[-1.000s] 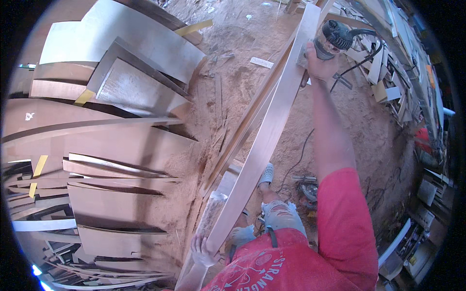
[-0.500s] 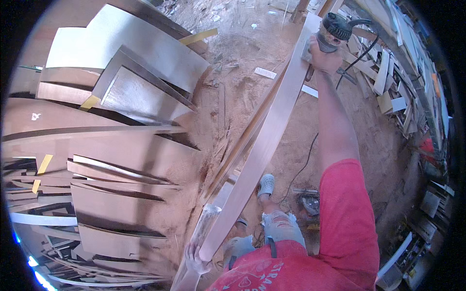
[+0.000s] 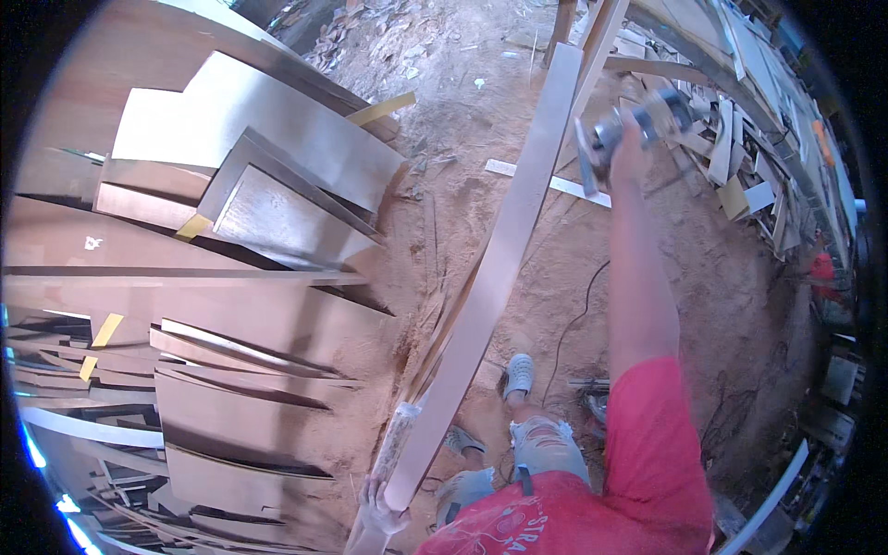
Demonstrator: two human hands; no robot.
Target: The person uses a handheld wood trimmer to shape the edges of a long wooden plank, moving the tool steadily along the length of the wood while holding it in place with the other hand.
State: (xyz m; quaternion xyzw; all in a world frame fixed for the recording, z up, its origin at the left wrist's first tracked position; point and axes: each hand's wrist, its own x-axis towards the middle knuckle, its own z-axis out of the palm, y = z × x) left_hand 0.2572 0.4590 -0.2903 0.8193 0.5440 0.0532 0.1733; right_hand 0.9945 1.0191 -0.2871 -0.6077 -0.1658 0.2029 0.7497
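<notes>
My right hand (image 3: 629, 157) is wrapped around a corded power tool (image 3: 638, 129) with a flat base plate and a rounded motor body. Motion blurs the tool, which is tilted and held off to the right of a long pale wooden board (image 3: 504, 250), apart from it. The board runs from the far middle down toward my body. At its near end, my left hand (image 3: 381, 509) grips the board's left edge, its fingers partly hidden. A rough, whitish timber piece (image 3: 398, 435) lies along the board beside that hand.
Curved wood panels (image 3: 277, 222) and sheets are stacked along the left. Offcuts (image 3: 740, 157) heap up at the far right. A dark cord (image 3: 578, 324) trails over the sawdust-covered floor (image 3: 666, 416) near my feet. A white strip (image 3: 578, 191) lies beyond the board.
My right hand has lifted the power tool off the board's far end, moving it right and tilting it. My left hand stays at the near end.
</notes>
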